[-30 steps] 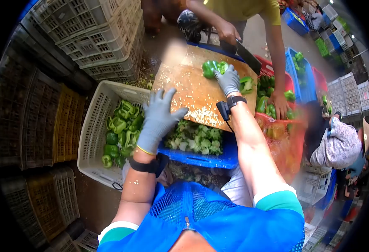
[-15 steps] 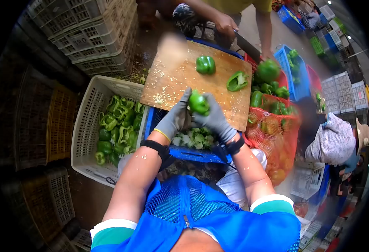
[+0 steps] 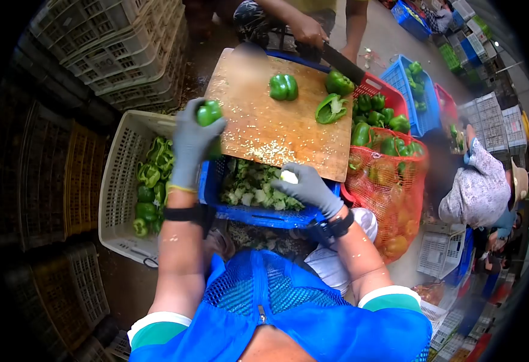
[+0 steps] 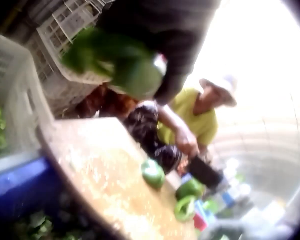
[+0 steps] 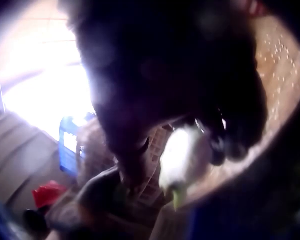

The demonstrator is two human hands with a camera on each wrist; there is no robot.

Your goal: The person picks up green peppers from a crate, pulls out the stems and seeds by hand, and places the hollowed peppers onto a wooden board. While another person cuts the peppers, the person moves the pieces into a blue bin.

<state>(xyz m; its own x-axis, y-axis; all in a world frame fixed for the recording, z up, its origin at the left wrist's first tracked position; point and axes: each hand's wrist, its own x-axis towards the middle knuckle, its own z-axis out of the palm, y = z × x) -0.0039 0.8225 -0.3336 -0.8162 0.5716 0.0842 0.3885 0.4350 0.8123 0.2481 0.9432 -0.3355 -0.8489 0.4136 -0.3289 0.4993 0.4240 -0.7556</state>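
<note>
My gloved left hand (image 3: pixel 187 148) grips a hollowed green bell pepper (image 3: pixel 209 113) at the left edge of the cutting board (image 3: pixel 246 130); more green shows below its palm. In the left wrist view this pepper (image 4: pixel 135 75) is blurred. My gloved right hand (image 3: pixel 312 188) pinches a white pepper core (image 3: pixel 289 177) over the blue crate (image 3: pixel 258 218) of cores and trimmings. The right wrist view shows the core (image 5: pixel 182 155) with its green stem hanging down. On the board lie a bell pepper (image 3: pixel 283 87), a cut half (image 3: pixel 330 110) and another pepper (image 3: pixel 339 83).
Across the board, a person's hand (image 3: pixel 308 30) holds a cleaver (image 3: pixel 344 64). A white crate (image 3: pixel 109 187) with cut peppers stands at left, near stacked crates (image 3: pixel 119 54). At right are a red mesh bag (image 3: pixel 385 193) and a red crate (image 3: pixel 391 90) of peppers.
My hands came together around a pepper, then parted. The left moved left with the hollowed pepper; the right now has the core. The other person's free hand put another pepper on the board.
</note>
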